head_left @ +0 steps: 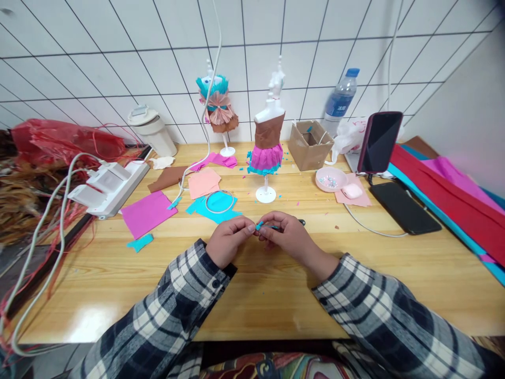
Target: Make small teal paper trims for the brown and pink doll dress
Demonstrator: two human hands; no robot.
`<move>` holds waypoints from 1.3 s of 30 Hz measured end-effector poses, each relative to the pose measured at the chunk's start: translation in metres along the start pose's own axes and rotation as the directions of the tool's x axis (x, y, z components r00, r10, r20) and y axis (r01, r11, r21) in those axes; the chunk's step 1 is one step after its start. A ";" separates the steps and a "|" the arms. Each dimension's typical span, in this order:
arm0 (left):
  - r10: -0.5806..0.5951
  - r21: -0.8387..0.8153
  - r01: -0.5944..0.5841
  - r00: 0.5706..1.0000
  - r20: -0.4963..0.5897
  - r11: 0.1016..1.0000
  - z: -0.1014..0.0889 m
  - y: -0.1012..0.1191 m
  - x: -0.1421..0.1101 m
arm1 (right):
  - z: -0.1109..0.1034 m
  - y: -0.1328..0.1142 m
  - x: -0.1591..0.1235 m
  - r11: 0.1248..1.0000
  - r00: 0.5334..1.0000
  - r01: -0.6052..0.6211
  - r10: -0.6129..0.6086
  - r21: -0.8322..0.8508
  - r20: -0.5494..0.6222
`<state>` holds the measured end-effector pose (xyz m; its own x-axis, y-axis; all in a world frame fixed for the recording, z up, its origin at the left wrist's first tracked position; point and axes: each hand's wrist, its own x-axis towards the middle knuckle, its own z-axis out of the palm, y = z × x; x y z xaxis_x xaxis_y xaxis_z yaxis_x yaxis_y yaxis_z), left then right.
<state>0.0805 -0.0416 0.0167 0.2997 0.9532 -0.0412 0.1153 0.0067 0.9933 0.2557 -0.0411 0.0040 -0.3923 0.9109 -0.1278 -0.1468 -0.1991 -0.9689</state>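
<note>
My left hand (229, 239) and my right hand (290, 237) meet over the middle of the wooden table (252, 284). Both pinch a small strip of teal paper (260, 225) between their fingertips. A dark thin tool (302, 222) pokes out behind my right hand; what it is I cannot make out. Just beyond my hands stands a small white mannequin (268, 142) wearing a brown top and a pink skirt with teal trim. A second mannequin (218, 108) in teal and pink paper stands further back.
Paper pieces lie to the left: magenta (148, 213), teal (215, 206), peach (203, 183), brown (168, 178). A power strip (110, 187), a cardboard box (310, 145), a water bottle (340, 102), a propped phone (379, 141), a flat phone (404, 207) and crepe rolls (453, 202) surround.
</note>
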 end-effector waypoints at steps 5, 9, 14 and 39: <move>-0.059 -0.080 0.056 0.998 -0.033 0.995 0.002 -0.001 -0.001 | 0.000 -0.002 0.000 0.998 0.998 -0.007 0.004 -0.056 -0.062; -0.089 -0.086 0.087 0.996 -0.012 0.992 0.002 -0.002 -0.002 | -0.003 -0.004 0.000 0.999 0.999 -0.025 0.023 -0.041 -0.037; -0.097 -0.071 0.096 0.995 -0.015 0.993 0.002 0.000 -0.002 | -0.004 -0.008 -0.002 0.994 0.997 0.078 -0.077 -0.081 0.021; 0.360 0.630 -0.307 0.932 0.046 0.713 0.002 0.006 -0.002 | -0.005 0.000 0.004 0.964 0.978 0.111 -0.150 -0.240 -0.148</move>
<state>0.0824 -0.0445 0.0222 0.3642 0.8767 0.3142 0.5872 -0.4780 0.6532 0.2591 -0.0360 0.0023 -0.2269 0.9739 -0.0111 0.0326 -0.0038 -0.9995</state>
